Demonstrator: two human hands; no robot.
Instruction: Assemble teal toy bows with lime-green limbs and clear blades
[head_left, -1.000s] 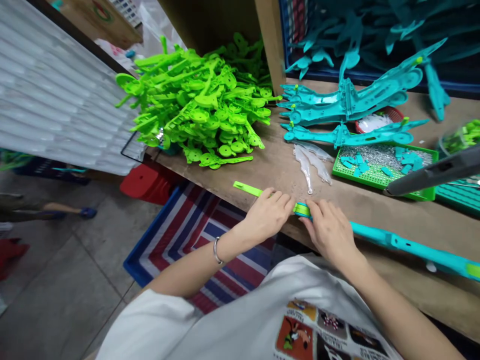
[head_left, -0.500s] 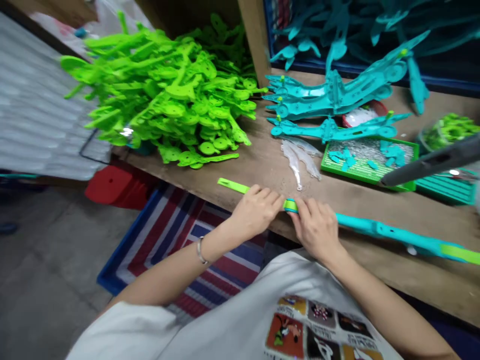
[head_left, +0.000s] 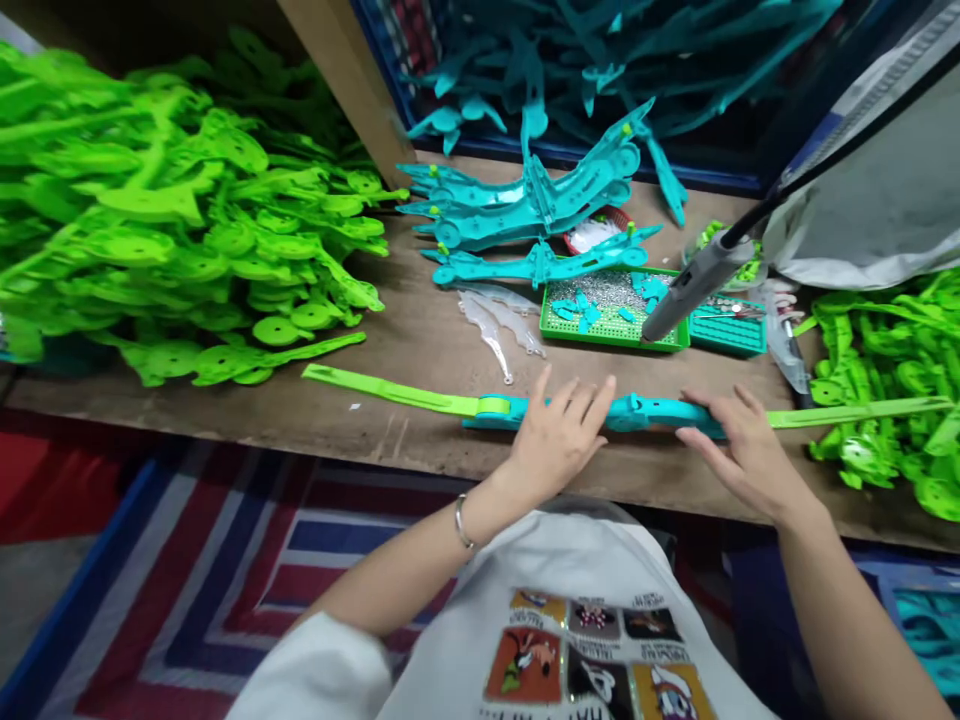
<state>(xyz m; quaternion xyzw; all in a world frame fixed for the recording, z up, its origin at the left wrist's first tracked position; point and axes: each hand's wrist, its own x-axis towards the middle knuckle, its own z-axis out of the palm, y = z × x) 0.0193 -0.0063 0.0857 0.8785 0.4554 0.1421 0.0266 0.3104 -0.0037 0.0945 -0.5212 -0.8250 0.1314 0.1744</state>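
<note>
A long teal plastic part point(head_left: 637, 410) lies along the bench near its front edge. A lime green plastic strip point(head_left: 390, 392) extends from its left end, and another green strip point(head_left: 862, 412) from its right end. My left hand point(head_left: 559, 430) rests flat over the left half of the teal part, its fingers stretched and spread. At the right half, my right hand point(head_left: 742, 445) touches the teal part with thumb and fingers apart. The palms hide some of the teal surface.
A large heap of green parts point(head_left: 187, 220) covers the left; another green pile point(head_left: 885, 390) is at right. Teal assemblies point(head_left: 540, 215) lie behind. A green tray point(head_left: 555, 335) holds screws and teal pieces beneath a grey electric screwdriver point(head_left: 690, 285). Clear plastic pieces point(head_left: 487, 330) lie nearby.
My hands have moved apart, with the right one shifted along the teal part, and both have opened out. The part now lies flatter along the bench, and the view has turned right.
</note>
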